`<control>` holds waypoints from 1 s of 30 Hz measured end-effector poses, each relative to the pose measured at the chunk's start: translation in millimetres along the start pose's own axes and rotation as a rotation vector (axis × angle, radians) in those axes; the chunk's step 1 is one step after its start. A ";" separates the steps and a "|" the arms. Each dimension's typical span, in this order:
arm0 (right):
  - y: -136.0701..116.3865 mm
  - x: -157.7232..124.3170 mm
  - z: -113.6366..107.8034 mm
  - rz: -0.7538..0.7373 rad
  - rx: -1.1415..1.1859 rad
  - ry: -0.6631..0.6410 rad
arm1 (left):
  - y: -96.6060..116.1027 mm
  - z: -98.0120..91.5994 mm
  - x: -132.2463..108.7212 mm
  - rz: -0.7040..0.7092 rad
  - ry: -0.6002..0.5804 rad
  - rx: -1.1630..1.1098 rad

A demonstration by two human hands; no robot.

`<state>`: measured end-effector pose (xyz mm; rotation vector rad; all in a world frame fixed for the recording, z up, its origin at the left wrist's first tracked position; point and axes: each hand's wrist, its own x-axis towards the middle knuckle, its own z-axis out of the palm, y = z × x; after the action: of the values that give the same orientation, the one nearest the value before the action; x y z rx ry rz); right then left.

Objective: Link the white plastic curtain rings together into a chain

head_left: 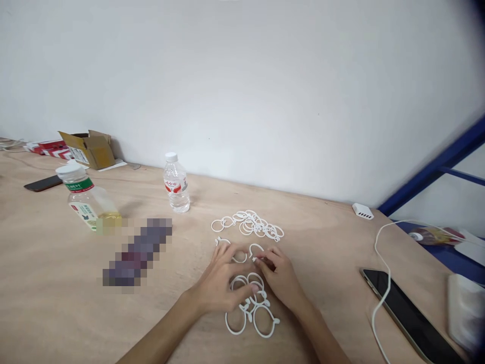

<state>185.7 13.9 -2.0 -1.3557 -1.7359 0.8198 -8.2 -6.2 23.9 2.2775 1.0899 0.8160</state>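
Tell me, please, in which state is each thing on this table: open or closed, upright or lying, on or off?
Water bottle, upright, capped.
Green-label bottle, lying on its side, capped, little yellow liquid.
Cardboard box, flaps open.
Phone, flat, screen dark.
Far rings, loose heap, untouched.
Near rings, partly under both hands.
Left hand, resting on near rings.
Right hand, pinching one ring.

White rings [265,323], pale wood table [326,247], perhaps yellowish-tinted bottle [86,201]

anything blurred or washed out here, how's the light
Head view: soft even light, faint shadow by the water bottle; left hand and right hand slightly soft over the white rings; a pixelated patch left of them; far right edge smeared and dark.
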 end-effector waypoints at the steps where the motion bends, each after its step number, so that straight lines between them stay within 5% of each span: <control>1: -3.2 -2.0 2.5 0.043 0.082 0.007 | -1.6 1.5 0.0 -0.013 0.065 -0.021; 4: -16.7 -9.3 9.7 0.230 0.468 -0.033 | -7.7 7.6 0.8 -0.090 0.228 -0.140; 9: -34.2 -16.9 12.5 0.408 0.866 -0.139 | -9.6 13.2 5.0 -0.216 0.227 -0.396; 14: -32.8 -14.8 6.4 0.341 0.731 -0.158 | -7.9 13.4 6.3 -0.268 0.255 -0.569; 24: -26.5 -13.1 -1.8 0.170 0.568 0.028 | -11.3 10.9 5.1 -0.216 0.216 -0.499; 30: -27.8 -13.7 -1.2 0.162 0.567 0.014 | -10.1 12.2 6.2 -0.280 0.234 -0.573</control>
<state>175.4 -5.7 19.7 -1.1097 -1.2530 1.2729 -1.9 2.6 10.7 1.5495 1.0696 1.1229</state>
